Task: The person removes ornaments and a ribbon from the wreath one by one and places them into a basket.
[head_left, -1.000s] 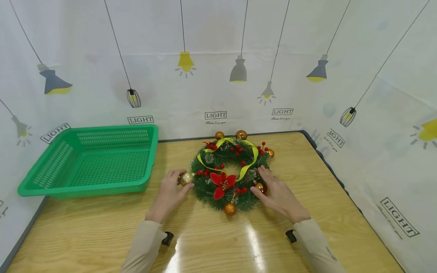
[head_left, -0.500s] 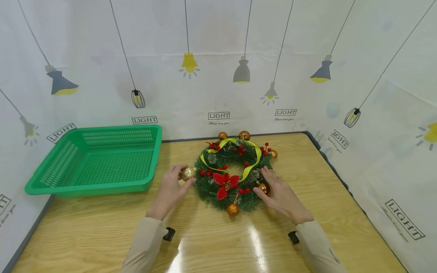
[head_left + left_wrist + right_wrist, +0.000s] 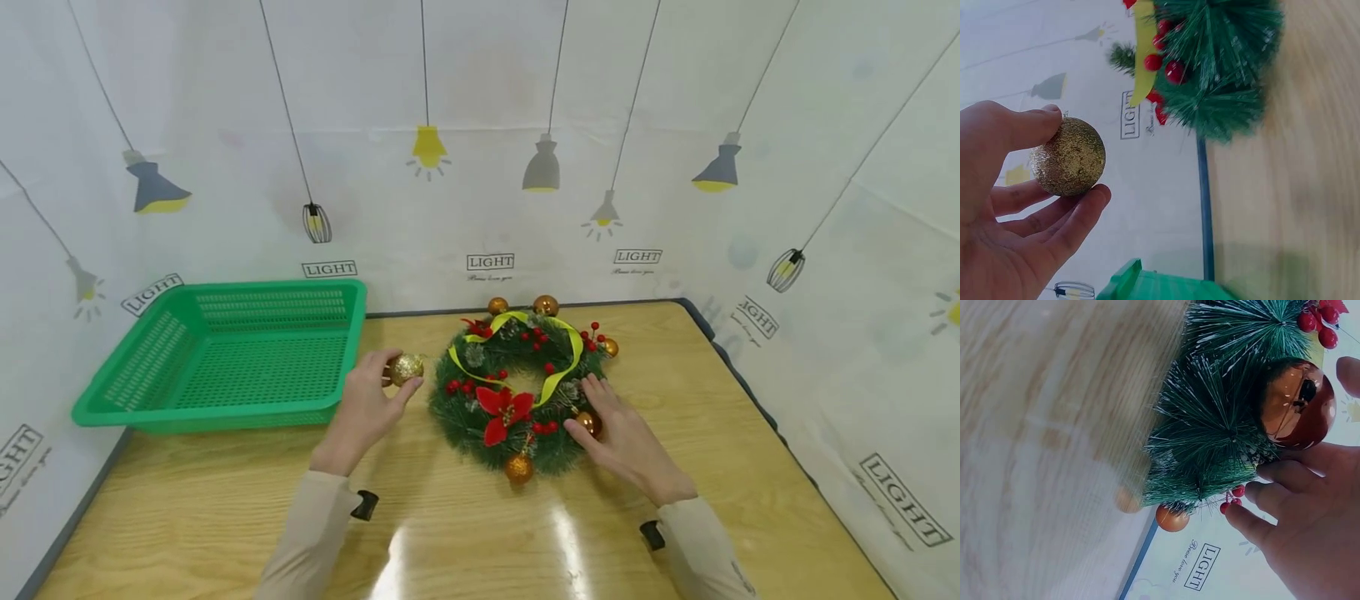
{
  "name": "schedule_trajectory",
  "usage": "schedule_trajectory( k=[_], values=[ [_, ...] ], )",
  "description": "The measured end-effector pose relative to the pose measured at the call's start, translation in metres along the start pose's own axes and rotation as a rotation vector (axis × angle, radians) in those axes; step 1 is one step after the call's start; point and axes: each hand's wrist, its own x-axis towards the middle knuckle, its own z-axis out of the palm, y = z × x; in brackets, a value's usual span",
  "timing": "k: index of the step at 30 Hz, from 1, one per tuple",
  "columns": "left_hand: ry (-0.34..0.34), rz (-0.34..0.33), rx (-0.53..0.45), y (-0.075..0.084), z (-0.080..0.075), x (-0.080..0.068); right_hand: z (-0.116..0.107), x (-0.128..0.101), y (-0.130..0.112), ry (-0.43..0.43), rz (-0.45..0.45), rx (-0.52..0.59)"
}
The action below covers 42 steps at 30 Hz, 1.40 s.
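Wooden table [image 3: 465,533], light grain, dark edge along the far and right sides. Green basket [image 3: 225,358] sits at the far left corner, overhanging the left edge. Wreath [image 3: 525,387] lies flat near the middle toward the far edge, just right of the basket, not touching it. Glare patch on the near surface.

Wreath [image 3: 1210,62] cut off by top edge in left wrist view; basket [image 3: 1160,289] only corner visible, bottom edge.

Bare table [image 3: 225,508] ahead of basket [image 3: 217,417] (left); wreath [image 3: 517,392] blocks centre.
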Motion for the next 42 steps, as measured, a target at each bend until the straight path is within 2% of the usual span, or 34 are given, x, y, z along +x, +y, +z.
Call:
schedule_trajectory(
  k=[7, 14, 22, 35, 42],
  values=[
    [0.035, -0.015, 0.011, -0.003, -0.026, 0.005, 0.0, 0.002, -0.002, 0.0, 0.006, 0.001],
    [0.042, -0.026, 0.022, -0.01, -0.034, 0.004, 0.002, -0.002, 0.0, 0.013, 0.009, 0.001],
    [0.109, -0.02, 0.06, -0.032, -0.053, 0.003, 0.003, -0.004, 0.001, 0.02, 0.006, 0.002],
    [0.088, -0.083, 0.113, -0.067, -0.097, 0.0, 0.004, 0.0, 0.0, 0.041, -0.014, -0.006],
    [0.118, -0.113, 0.137, -0.079, -0.126, -0.005, 0.003, -0.001, 0.0, 0.038, -0.012, -0.006]
  ],
)
